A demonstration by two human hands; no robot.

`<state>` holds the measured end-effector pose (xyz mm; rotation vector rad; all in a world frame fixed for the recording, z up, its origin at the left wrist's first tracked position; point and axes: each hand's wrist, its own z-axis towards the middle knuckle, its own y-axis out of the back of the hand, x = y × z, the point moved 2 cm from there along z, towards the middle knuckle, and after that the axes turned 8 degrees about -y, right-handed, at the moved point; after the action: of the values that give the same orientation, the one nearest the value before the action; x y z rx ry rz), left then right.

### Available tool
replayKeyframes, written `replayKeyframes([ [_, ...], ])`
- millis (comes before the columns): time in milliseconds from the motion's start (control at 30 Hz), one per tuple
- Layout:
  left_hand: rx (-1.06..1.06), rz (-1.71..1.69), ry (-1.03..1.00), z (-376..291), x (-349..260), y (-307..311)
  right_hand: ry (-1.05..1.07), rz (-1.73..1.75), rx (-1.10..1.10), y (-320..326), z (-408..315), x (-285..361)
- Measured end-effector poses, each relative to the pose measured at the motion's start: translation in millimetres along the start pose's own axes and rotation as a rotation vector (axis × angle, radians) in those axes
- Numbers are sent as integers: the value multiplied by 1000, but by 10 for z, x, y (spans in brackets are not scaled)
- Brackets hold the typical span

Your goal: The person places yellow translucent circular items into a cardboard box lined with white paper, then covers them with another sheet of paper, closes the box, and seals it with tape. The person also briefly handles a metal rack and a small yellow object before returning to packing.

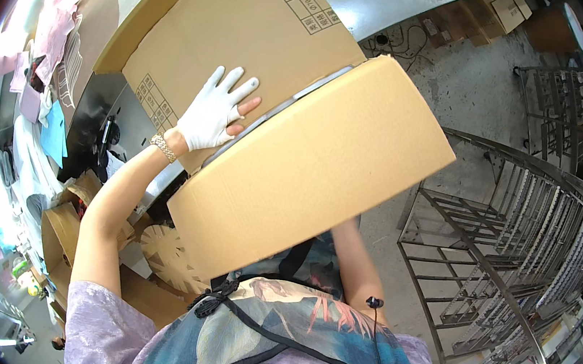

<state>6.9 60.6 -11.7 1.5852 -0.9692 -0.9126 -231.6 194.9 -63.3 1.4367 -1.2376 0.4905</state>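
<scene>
My left hand [217,113] wears a white glove with two bare fingertips. Its fingers are spread and it rests flat on a large corrugated cardboard panel [222,37] with printed tables. Toward my body, a plain cardboard flap or box side [309,168] slants down in front of my apron. A thin grey strip [278,109] shows along the seam between panel and flap, beside my left thumb. My right forearm [355,266] passes beneath the flap, which hides my right hand, so its grip cannot be seen.
The cardboard lies over a metal worktable [384,2]. Metal racks [502,246] stand at right. An open cardboard box [57,240] and a slotted round cardboard piece [167,257] are at lower left. Cables [409,46] lie on the floor; pink cloth [60,17] is at far left.
</scene>
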Motion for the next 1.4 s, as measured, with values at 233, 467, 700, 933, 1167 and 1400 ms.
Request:
replayKeyframes([
  [233,-7,-140,-96,-39,179,-172,148,-681,128,-715,362,1370],
  [467,-494,-941,629,-881,1559,-262,222,-666,-49,-974,972,1472],
  [700,-746,-145,844,-1536,1014,611,343,-838,-63,-847,2127,1679],
  [933,-574,-203,1546,-912,352,-537,-213,21,457,-764,3364,1644],
  [1167,-724,-431,1890,-1599,424,-651,-316,316,364,-326,2135,840],
  [1400,-426,-1,1814,-1152,-12,-412,82,-143,-77,99,2174,732],
])
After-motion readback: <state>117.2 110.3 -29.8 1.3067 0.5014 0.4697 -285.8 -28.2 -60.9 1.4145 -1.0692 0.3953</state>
